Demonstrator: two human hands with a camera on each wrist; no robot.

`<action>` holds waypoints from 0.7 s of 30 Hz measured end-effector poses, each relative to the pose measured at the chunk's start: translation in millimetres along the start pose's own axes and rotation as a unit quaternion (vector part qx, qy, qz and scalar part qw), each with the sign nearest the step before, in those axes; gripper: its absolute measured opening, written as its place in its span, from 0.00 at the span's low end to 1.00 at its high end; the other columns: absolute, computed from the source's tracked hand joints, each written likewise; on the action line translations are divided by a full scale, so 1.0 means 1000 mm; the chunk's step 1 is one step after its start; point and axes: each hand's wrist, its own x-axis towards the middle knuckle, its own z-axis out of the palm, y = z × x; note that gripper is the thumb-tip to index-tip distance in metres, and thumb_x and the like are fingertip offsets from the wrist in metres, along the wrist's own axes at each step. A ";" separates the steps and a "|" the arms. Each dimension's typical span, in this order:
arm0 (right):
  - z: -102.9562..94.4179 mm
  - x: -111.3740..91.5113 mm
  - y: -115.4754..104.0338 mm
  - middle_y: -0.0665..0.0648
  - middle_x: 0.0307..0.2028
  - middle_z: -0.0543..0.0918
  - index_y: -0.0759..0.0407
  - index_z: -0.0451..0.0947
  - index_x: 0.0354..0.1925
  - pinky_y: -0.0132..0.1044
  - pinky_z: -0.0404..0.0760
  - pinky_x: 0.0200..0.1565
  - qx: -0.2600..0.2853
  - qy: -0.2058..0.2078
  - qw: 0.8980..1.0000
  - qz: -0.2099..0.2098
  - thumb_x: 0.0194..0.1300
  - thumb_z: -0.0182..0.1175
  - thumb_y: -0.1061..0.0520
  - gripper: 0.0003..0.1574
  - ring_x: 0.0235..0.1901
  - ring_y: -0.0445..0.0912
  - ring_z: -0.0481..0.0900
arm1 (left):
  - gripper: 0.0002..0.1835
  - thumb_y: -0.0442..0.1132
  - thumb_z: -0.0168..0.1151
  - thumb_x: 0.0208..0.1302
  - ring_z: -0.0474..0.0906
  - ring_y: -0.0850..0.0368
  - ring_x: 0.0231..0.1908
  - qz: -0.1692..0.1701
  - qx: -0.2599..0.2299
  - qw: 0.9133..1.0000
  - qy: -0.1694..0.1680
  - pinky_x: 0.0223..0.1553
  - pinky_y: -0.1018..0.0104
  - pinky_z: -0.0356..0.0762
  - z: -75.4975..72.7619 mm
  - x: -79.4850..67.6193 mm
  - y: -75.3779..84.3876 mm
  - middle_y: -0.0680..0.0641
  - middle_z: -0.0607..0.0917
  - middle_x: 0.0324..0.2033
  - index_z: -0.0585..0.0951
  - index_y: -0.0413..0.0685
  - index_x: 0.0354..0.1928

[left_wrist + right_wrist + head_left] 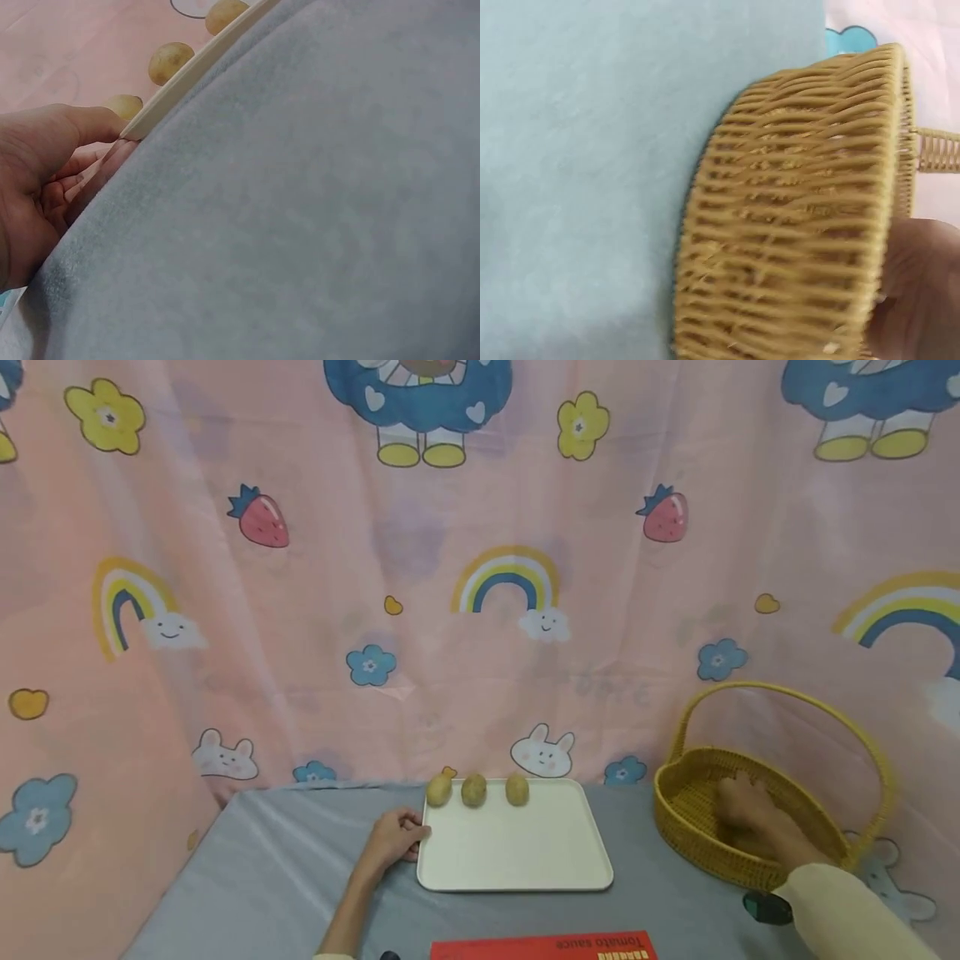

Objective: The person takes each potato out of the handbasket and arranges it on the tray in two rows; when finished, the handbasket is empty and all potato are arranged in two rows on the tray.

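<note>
My left hand (pixel 396 837) pinches the left edge of a white tray (pixel 517 852), with the thumb on the rim and the fingers below it in the left wrist view. Along the tray's far edge lie three potatoes: one in the left corner (pixel 438 790), a second close beside it (pixel 473 791), a third (pixel 517 789) farther right. My right hand (pixel 742 802) reaches down inside a yellow wicker basket (pixel 697 843) at the right. Its fingers are blurred and partly hidden, and I cannot tell whether they hold anything. The basket's wall blocks much of the right wrist view.
A red box labelled "Tomato sauce" (pixel 543 946) lies at the near edge, partly out of view. The basket's tall handle (pixel 795 697) arches over its opening. Grey cloth (pixel 285 860) covers the table, and a pink patterned curtain (pixel 420 710) hangs behind it.
</note>
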 end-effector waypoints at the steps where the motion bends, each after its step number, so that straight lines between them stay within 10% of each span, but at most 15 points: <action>1: 0.002 -0.001 -0.001 0.74 0.39 0.73 0.61 0.73 0.29 0.60 0.68 0.41 0.002 0.002 1.000 -0.006 0.66 0.53 0.65 0.07 0.39 0.70 0.70 | 0.13 0.35 0.68 0.66 0.80 0.60 0.24 0.000 0.002 1.000 0.002 0.24 0.66 0.87 -0.001 0.000 0.000 0.46 0.83 0.28 0.82 0.33 0.48; 8: 0.014 -0.007 -0.005 0.50 0.20 0.68 0.54 0.68 0.22 0.37 0.62 0.26 0.007 0.051 0.998 -0.039 0.71 0.46 0.64 0.19 0.22 0.45 0.66 | 0.14 0.35 0.69 0.66 0.81 0.60 0.25 0.003 -0.001 1.000 -0.004 0.25 0.66 0.88 -0.001 0.000 0.002 0.45 0.84 0.30 0.82 0.32 0.49; 14: 0.004 -0.003 -0.019 0.59 0.28 0.73 0.70 0.75 0.44 0.40 0.68 0.25 0.054 0.132 0.989 -0.033 0.72 0.49 0.60 0.13 0.28 0.50 0.70 | 0.14 0.36 0.68 0.67 0.82 0.60 0.24 0.008 -0.010 1.000 -0.010 0.25 0.66 0.88 0.001 0.002 0.003 0.45 0.84 0.30 0.82 0.32 0.49; 21: 0.000 0.004 -0.078 0.74 0.42 0.82 0.67 0.79 0.61 0.56 0.80 0.29 0.085 0.300 0.948 -0.060 0.79 0.51 0.52 0.24 0.31 0.61 0.80 | 0.14 0.36 0.68 0.68 0.81 0.59 0.25 0.005 -0.004 1.000 -0.004 0.25 0.66 0.87 -0.002 0.000 0.003 0.45 0.83 0.29 0.82 0.33 0.49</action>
